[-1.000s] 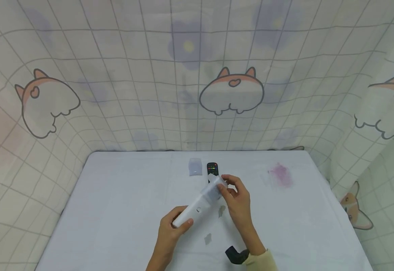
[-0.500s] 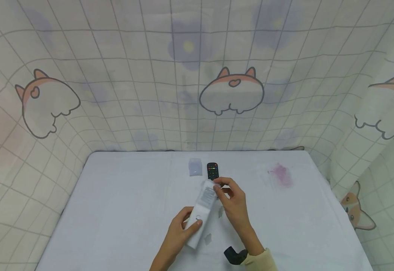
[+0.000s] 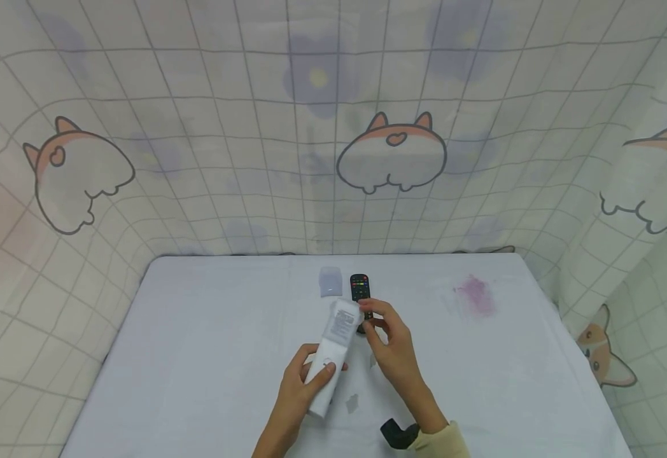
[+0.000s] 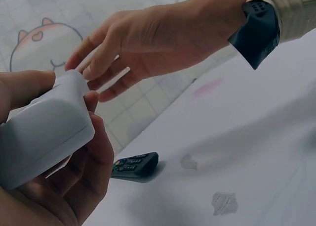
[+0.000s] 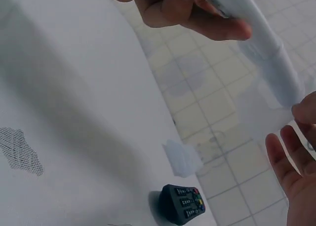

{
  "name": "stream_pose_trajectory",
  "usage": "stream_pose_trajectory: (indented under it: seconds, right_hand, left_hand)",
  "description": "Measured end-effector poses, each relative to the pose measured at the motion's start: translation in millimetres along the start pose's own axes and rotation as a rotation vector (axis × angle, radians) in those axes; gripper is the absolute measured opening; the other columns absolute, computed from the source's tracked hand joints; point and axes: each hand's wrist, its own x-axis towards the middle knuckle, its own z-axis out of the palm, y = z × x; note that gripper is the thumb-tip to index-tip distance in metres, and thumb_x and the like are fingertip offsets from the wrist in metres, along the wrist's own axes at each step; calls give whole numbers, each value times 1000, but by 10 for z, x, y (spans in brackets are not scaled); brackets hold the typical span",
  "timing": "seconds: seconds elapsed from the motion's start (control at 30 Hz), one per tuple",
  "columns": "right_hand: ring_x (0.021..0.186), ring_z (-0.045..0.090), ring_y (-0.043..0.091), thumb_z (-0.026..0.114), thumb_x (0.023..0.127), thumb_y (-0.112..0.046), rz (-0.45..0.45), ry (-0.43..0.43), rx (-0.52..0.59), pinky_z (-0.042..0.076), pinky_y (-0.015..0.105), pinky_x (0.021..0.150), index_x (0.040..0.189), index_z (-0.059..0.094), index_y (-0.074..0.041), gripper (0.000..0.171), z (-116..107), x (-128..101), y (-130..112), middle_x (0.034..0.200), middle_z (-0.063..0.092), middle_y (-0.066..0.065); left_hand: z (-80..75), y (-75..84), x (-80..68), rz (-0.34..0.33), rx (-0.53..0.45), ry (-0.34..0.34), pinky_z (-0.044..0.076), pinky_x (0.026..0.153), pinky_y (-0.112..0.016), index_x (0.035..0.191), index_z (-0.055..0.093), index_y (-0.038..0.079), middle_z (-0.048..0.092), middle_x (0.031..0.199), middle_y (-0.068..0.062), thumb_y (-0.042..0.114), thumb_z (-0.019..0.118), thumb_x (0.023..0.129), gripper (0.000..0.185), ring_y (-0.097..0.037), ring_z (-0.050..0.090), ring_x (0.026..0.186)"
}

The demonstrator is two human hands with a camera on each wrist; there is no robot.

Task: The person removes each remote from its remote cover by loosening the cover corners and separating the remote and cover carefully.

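The tabletop (image 3: 207, 356) is draped in a pale cloth, and above its middle a white remote (image 3: 333, 353) is held clear of the surface, its long axis running from about 7 o'clock up toward 1 o'clock. Its lower half is gripped by the left hand (image 3: 301, 388), fingers curled round the body and thumb laid over the face. The right hand (image 3: 393, 350) is kept at the remote's upper end, at about 2 o'clock from the left hand, with fingers loosely spread; from the head view the fingertips seem just beside the top edge, though contact cannot be told for sure.

Since the remote is carried by one hand at its lower end only, a slip is judged the main risk: the long free end could lever out of the grasp and drop. A small black remote (image 3: 359, 289) lies directly beneath that end, at 12 o'clock from the hands, and could be struck. A pale, translucent flat piece (image 3: 330, 282) lies just beside it at 9 o'clock and could be knocked away.

No open container is seen; whether the white remote's compartment holds anything is hidden. A pink stain (image 3: 473, 296) is marked at 2 o'clock.
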Motion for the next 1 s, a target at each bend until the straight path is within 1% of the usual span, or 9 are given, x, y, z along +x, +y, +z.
stream_pose_trajectory:
  seconds: [0.1,0.2,0.33,0.4,0.47,0.6,0.73,0.87,1.0]
  right_hand:
    - [129,60,19,66,94,13,21,1,-25,53,18,99,137,61,-14,51,16,-3,12,140,65,7]
    - [128,60,19,68,93,11,49,1,-59,54,20,99,139,59,-15,54,23,-5,29,140,65,4]
    - [128,62,20,70,92,10,81,8,-94,56,32,102,136,62,-15,51,23,-2,71,137,67,2]
    - [124,65,19,71,91,10,94,18,-103,57,39,102,132,64,-15,48,19,1,93,133,70,1]
    - [116,68,17,71,92,8,102,35,-115,58,42,100,128,67,-16,43,14,3,106,128,73,-1]
    - [101,69,11,73,92,6,87,90,-140,58,39,95,117,73,-16,33,6,9,118,116,78,-3]
    - [93,69,8,73,89,8,71,144,-161,59,40,89,108,76,-16,30,3,13,139,105,79,-4]
    - [87,66,6,72,87,11,87,201,-177,57,30,82,104,76,-14,30,21,8,154,98,79,-2]
    - [84,62,4,70,87,13,127,247,-173,50,19,77,102,75,-8,26,64,9,159,95,79,6]
  left_hand:
    - [6,6,-11,-13,-32,-21,56,69,-31,135,54,15,80,112,-10,37,71,99,46,-26,71,88]
    - [32,13,-24,-14,-72,-46,57,67,-31,135,53,15,80,112,-10,37,70,100,45,-23,70,82]
    - [78,20,-42,-14,-127,-80,61,69,-33,137,50,13,79,112,-12,36,68,101,46,-19,71,78]
    - [98,19,-52,-12,-152,-92,62,69,-33,138,48,13,78,114,-14,35,67,102,46,-17,72,75]
    - [117,18,-63,-8,-176,-102,62,67,-33,138,46,12,77,115,-15,34,66,103,46,-16,73,72]
    - [152,8,-77,-5,-221,-121,59,60,-30,137,44,13,75,115,-16,33,64,104,44,-14,68,64]
    - [179,-22,-72,-2,-252,-137,56,55,-28,134,43,13,74,114,-15,31,63,105,39,-14,64,60]
    - [202,-35,-65,3,-261,-145,53,53,-27,133,42,13,73,116,-17,30,62,106,38,-14,63,57]
    - [221,-22,-67,6,-263,-148,53,53,-26,132,41,13,72,118,-21,32,63,105,39,-13,63,57]
